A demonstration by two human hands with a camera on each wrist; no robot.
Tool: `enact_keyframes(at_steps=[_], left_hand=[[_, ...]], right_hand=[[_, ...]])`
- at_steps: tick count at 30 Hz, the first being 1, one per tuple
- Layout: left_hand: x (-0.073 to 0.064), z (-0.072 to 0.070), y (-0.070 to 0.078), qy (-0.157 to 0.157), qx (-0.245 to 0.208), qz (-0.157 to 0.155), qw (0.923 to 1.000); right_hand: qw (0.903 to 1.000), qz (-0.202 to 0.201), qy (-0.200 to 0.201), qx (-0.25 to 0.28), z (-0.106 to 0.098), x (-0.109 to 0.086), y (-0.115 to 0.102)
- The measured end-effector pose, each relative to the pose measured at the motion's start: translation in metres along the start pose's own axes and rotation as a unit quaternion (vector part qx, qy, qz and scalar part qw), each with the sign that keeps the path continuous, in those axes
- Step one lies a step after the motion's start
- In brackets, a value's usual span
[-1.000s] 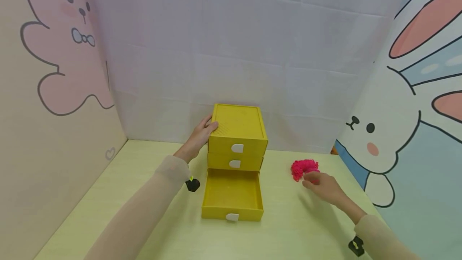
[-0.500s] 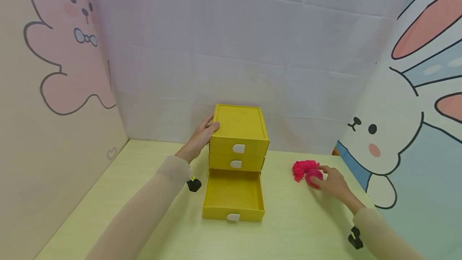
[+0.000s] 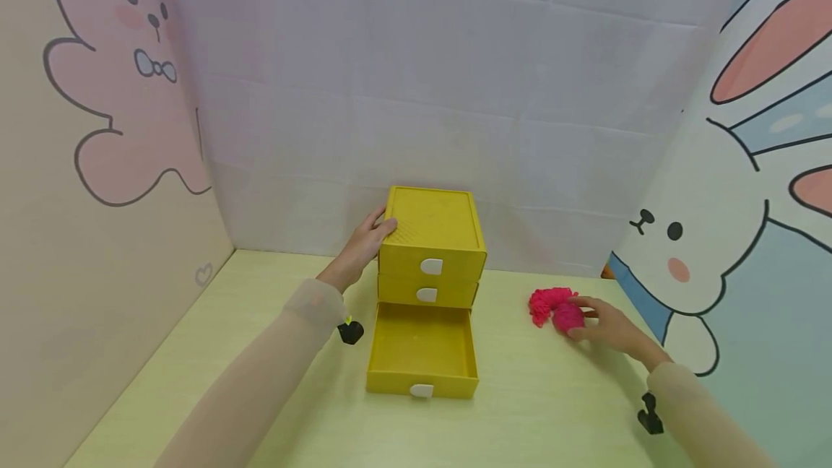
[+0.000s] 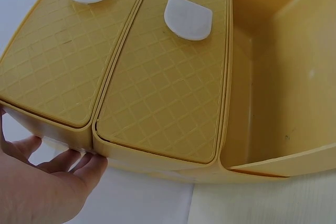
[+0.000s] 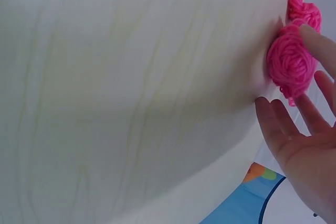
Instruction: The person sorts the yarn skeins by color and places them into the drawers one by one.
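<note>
A yellow drawer cabinet (image 3: pixel 432 219) with white tabs stands at the back of the table. Its bottom drawer (image 3: pixel 421 354) is pulled out and bare inside; the two above are closed. My left hand (image 3: pixel 357 251) rests against the cabinet's upper left side, thumb at the top edge, fingertips on the side wall in the left wrist view. At right, a round pink yarn ball (image 5: pixel 291 61) lies beside a second pink yarn bundle (image 3: pixel 547 305). My right hand (image 3: pixel 611 327) is around the ball's right side, thumb and forefinger loosely extended at its edges, other fingers spread below.
The pale wood-grain table (image 3: pixel 520 410) reaches to a white cloth backdrop (image 3: pixel 442 92). Side panels with cartoon figures, a pink bear (image 3: pixel 130 150) and a white rabbit (image 3: pixel 708 258), border it. Black camera mounts (image 3: pixel 650 414) hang at both wrists.
My right hand has shifted right and its thumb and fingers have spread wider, uncovering more of the pink yarn ball. The left hand and the drawers stay as they were.
</note>
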State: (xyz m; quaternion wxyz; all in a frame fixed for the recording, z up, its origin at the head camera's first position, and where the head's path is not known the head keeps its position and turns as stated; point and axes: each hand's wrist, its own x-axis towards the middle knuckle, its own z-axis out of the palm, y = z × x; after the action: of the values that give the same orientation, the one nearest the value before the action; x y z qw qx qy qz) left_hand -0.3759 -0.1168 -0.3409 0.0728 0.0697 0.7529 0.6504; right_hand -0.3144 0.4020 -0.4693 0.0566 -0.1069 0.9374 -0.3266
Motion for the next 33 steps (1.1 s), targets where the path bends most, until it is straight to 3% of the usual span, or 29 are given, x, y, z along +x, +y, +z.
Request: enact_keyframes(at_steps=[10, 21, 33], left_hand=[[0.0, 0.001, 0.001, 0.004, -0.003, -0.003, 1.0], [-0.001, 0.002, 0.003, 0.003, 0.002, -0.005, 1.0], [-0.001, 0.0, 0.001, 0.006, 0.005, -0.009, 0.9999]], right_hand=[[0.9995, -0.011, -0.023, 0.02, 0.0, 0.004, 0.006], [0.9988, -0.007, -0.037, 0.032, 0.006, 0.0, -0.004], [0.9953, -0.07, -0.05, 0.044, 0.015, -0.001, -0.033]])
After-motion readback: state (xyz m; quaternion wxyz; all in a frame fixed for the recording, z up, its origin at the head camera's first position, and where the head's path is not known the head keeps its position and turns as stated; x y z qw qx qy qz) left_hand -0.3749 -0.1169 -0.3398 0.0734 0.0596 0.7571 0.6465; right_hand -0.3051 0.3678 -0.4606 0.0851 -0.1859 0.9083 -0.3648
